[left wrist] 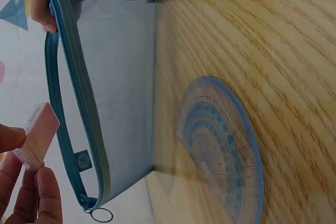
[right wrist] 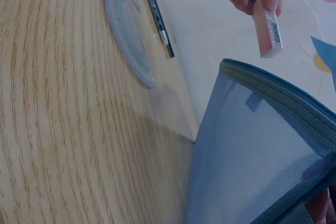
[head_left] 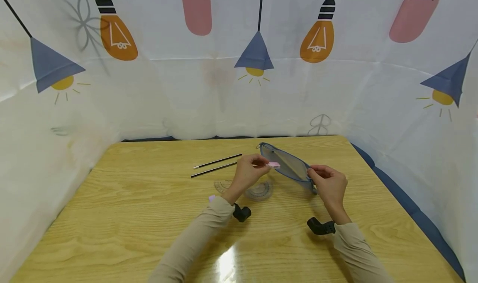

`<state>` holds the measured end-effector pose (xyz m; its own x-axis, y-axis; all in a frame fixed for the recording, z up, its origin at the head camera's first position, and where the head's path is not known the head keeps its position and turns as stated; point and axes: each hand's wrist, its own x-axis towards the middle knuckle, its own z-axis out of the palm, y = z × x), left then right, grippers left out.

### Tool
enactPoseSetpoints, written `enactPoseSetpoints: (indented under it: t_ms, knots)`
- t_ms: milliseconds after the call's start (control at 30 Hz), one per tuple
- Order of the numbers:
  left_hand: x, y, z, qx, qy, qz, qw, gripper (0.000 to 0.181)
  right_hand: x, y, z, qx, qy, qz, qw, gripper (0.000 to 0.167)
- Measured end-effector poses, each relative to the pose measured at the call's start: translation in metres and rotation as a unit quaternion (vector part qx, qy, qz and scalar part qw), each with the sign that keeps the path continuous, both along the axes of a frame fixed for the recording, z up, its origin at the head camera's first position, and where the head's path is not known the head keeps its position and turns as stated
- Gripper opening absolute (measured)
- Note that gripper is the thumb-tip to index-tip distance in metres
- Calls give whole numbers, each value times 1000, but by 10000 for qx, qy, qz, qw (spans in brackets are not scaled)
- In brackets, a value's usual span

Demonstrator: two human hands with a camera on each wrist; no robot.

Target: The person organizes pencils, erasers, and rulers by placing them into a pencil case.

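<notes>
The left hand's fingers (left wrist: 47,190) pinch a pink eraser (left wrist: 38,136) between thumb and fingertips, and the left hand (head_left: 249,171) holds it just outside the mouth of the pouch (head_left: 291,162), apart from the rim. Dark print runs along one side of the eraser. The right hand (head_left: 330,183) grips the pouch at its right end, thumb and fingers closed on the rim. The pouch is blue-grey mesh with a darker blue edge, its zip undone and its mouth spread apart. It stands upright, mouth up; whether its base touches the bench (head_left: 149,216) I cannot tell. A thin ring hangs at the pouch's left end.

Left of the pouch and nearer the person, a clear protractor (head_left: 259,191) lies flat. A second protractor (head_left: 221,186) lies farther left of the pouch, partly hidden by the left arm. Two dark pencils (head_left: 218,161) lie slantwise left of the pouch, beyond the protractors. A small lilac piece (head_left: 211,198), mostly covered by the left sleeve (head_left: 198,237), lies left of the pouch too. Each wrist wears a black device (head_left: 321,226). Behind the pouch hangs a white cloth (head_left: 179,96) printed with lamps and bulbs.
</notes>
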<state>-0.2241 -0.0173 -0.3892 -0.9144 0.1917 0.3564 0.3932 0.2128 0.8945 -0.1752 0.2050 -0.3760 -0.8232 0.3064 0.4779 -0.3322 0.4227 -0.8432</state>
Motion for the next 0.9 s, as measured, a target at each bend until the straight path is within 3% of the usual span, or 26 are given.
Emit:
enactPoseSetpoints:
  t_ms: [300,900]
  knots:
    - [-2,7,-4,-27,64,-42,10000,10,-3,2,-2,-62,-1,20,10000,11]
    - [-8,21,-5,-79,-395,-54,9992,13,-3,2,-1,-142,-230,-111,9996,11]
